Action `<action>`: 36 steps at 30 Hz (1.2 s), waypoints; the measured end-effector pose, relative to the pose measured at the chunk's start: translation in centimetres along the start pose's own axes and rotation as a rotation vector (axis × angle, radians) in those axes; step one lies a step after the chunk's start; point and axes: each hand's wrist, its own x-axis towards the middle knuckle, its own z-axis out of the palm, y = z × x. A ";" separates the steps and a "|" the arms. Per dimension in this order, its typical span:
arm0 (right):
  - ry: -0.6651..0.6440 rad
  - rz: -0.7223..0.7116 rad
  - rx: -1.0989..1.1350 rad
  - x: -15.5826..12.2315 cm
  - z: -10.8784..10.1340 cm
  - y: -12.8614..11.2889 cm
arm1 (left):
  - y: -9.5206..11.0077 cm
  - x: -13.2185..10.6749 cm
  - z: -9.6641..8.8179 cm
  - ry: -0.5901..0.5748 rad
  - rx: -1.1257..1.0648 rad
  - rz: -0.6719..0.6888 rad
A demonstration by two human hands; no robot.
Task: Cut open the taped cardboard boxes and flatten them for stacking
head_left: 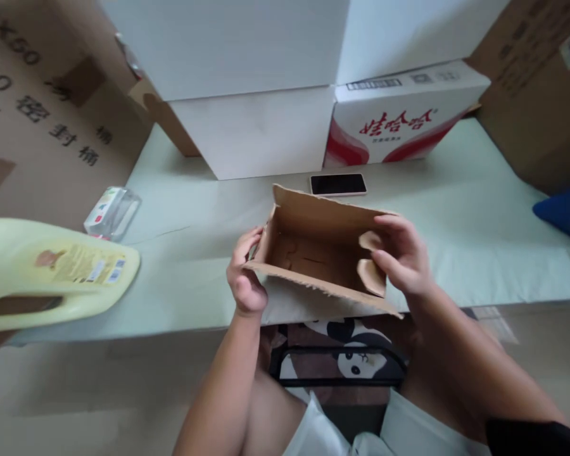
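A small brown cardboard box (323, 209), its top facing me and open, is tilted over the table's near edge between my hands. Its inside is bare, with slits showing in the bottom and ragged edges along the near side. My left hand (247, 272) grips the left end wall, thumb toward me. At the right end, my right hand (403, 253) holds the wall, with thumb and fingers around two rounded cardboard tabs (371, 277) that bend inward. Behind the box a phone (338, 184) lies flat with its dark screen up.
White cartons (266, 133) and a white-and-red carton (399, 126) stand at the table's back. On the left are a pale yellow jug (90, 272) lying on its side and a clear plastic pack (114, 212). Large brown cartons (38, 139) flank the pale green tabletop (475, 253).
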 end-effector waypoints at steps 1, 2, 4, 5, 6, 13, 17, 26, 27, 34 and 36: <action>-0.037 -0.094 0.009 0.0 0.1 0.8 | -0.3 0.0 0.5 0.002 0.002 0.062; -0.081 -0.205 0.031 0.1 0.1 1.5 | -0.5 0.0 0.9 0.008 0.023 0.121; -0.159 -0.329 0.110 0.1 0.1 2.6 | -0.9 0.2 1.6 0.022 0.096 0.211; -0.180 -0.333 0.139 0.1 0.1 3.0 | -1.0 0.4 1.8 0.027 0.142 0.235; -0.193 -0.330 0.141 0.1 0.0 3.1 | -1.1 0.6 2.0 0.032 0.189 0.238; -0.211 -0.326 0.105 0.0 -0.3 2.8 | -1.5 0.6 3.1 0.100 0.260 0.143; -0.204 -0.333 0.167 -0.2 0.0 3.3 | -1.7 0.5 3.1 0.071 0.268 0.149; -0.131 -0.347 0.110 -0.4 0.4 3.5 | -1.3 1.3 2.3 -0.053 0.380 0.223; -0.131 -0.341 0.117 -0.4 0.4 3.5 | -1.3 1.4 2.2 -0.049 0.381 0.224; -0.059 -0.203 0.191 0.2 0.6 4.4 | -1.6 3.0 2.0 0.160 0.233 -0.004; -0.063 -0.161 0.170 0.5 0.6 4.7 | -1.7 3.8 1.6 0.278 0.163 -0.134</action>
